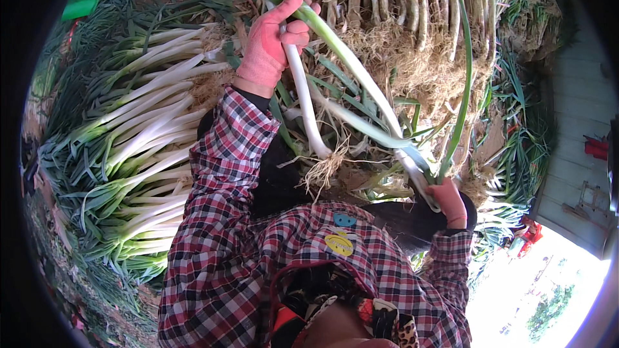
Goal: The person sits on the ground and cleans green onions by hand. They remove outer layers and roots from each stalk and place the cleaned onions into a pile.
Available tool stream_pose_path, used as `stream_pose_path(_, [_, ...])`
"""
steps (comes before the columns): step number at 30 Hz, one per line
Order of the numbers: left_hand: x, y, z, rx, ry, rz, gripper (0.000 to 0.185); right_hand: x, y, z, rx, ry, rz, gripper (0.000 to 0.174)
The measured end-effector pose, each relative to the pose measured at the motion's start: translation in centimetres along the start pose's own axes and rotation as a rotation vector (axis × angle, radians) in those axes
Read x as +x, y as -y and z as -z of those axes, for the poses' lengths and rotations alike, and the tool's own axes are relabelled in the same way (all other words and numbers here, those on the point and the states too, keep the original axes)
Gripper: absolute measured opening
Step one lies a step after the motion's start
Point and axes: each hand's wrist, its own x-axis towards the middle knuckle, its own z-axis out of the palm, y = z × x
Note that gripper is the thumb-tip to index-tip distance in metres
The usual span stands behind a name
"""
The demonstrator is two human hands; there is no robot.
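Note:
My left hand (278, 38), in a pink glove, is closed around the green upper part of two long green onions. One onion's white stalk (304, 96) hangs down to a tuft of roots near my lap. The other stalk (367, 82) slants down to the right towards my right hand. My right hand (449, 200), also gloved in pink, grips a green leaf (420, 157) that is peeling away beside that stalk's lower end. Another long leaf rises upward from the same hand. The fingertips of my right hand are partly hidden.
Cleaned green onions with white stalks (159, 130) lie in a long row on the left. Ahead to the right are unpeeled onions with tangled dry roots (416, 63). Loose leaves litter the ground between. A pale panelled surface (575, 145) stands at the far right.

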Motion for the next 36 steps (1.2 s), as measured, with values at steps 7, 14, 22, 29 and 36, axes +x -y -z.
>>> stream_pose_path(7, [1.2,2.2,0.0,-0.181,0.028,0.036,0.023,2.7,17.4,-5.9,0.388,-0.213,1.032,0.051])
stream_pose_path(14, [1.1,3.1,-0.6,-0.11,-0.113,0.077,0.016,5.2,18.5,-6.4,0.89,0.447,0.323,0.023])
stream_pose_path(22, [1.0,3.2,-1.2,-0.115,-0.032,0.145,0.016,5.9,14.6,-3.0,-0.794,-0.066,0.124,0.058])
stream_pose_path(29, [1.3,3.5,-1.1,-0.098,-0.023,0.168,0.024,2.0,20.9,-4.3,0.455,0.25,0.579,0.025])
stream_pose_path(36, [0.4,3.9,-2.0,0.131,0.088,0.259,0.027,5.1,16.3,-8.1,0.613,0.832,0.54,0.037])
